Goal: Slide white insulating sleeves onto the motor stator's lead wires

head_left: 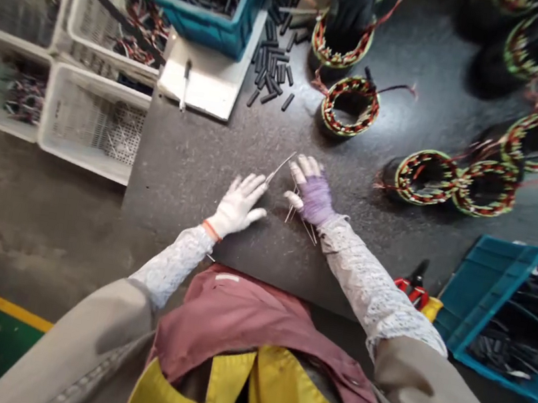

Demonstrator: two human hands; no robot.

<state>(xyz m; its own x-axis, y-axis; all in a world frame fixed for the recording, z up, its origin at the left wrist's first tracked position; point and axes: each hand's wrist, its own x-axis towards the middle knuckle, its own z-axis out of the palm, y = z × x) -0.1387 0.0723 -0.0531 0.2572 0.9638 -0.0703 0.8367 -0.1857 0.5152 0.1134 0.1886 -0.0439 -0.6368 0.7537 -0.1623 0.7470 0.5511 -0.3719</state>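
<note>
Pinching a thin wire (281, 168), the left hand (238, 206) sits near the right hand (313, 191), curled around a light, springy bundle (303, 217), best held near its ends, above the desk (178, 161).

Six wound stators (326, 106), four white crates (99, 85), two teal crates (199, 23), two hands (238, 207)
</note>
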